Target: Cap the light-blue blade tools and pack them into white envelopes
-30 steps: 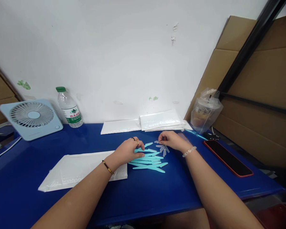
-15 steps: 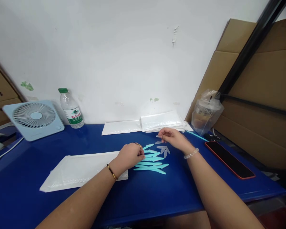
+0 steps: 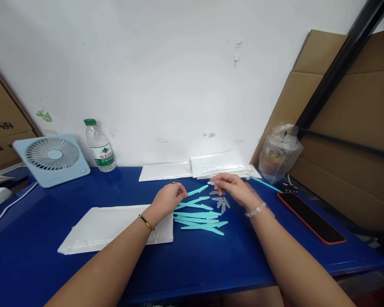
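Pinched in my left hand (image 3: 167, 199) is a teal eyebrow razor (image 3: 198, 190), its blade end pointing right and up. My right hand (image 3: 233, 187) holds a small clear blade cap (image 3: 211, 183) between thumb and fingers, close to the razor's tip; whether they touch I cannot tell. Several more teal razors (image 3: 198, 221) lie loosely piled on the blue table below my hands. To the right of that pile, under my right hand, several loose clear caps (image 3: 223, 205) are scattered.
A white padded mailer (image 3: 115, 226) lies left of the razors. More white mailers (image 3: 217, 164) are stacked by the wall. A blue fan (image 3: 53, 160) and water bottle (image 3: 100, 149) stand at back left. On the right are a bagged drink cup (image 3: 280, 151) and a phone (image 3: 310, 217).
My left hand has lifted a razor from the pile and moved slightly up and left. My right hand stays nearly in place with the cap, and the razor's tip now lies near it.
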Demonstrator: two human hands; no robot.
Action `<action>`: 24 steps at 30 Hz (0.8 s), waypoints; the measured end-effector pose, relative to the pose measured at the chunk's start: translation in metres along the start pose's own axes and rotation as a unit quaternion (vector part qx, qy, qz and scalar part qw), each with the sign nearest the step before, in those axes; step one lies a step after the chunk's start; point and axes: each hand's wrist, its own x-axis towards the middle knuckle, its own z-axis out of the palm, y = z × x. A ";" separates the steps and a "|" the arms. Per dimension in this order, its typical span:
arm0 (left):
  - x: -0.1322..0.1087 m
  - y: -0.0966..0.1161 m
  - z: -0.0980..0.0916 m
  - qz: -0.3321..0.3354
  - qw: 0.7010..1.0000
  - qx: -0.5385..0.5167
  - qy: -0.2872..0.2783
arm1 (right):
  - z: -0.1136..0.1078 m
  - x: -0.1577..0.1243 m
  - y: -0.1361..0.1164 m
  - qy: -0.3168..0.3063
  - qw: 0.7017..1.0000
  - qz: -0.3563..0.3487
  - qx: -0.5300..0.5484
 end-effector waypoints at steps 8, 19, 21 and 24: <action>0.001 -0.003 0.001 0.004 1.000 0.000 0.003 | 0.001 0.003 0.009 0.013 0.999 -0.040 -0.011; 0.001 -0.002 0.003 0.023 0.999 -0.030 -0.006 | 0.015 0.001 0.010 -0.044 0.998 -0.030 0.016; 0.002 -0.004 0.005 0.029 0.999 -0.036 -0.002 | 0.015 0.002 0.011 -0.068 0.998 -0.018 0.003; 0.005 -0.007 0.010 0.019 1.000 -0.017 0.002 | 0.008 0.003 0.014 -0.052 0.993 -0.032 -0.099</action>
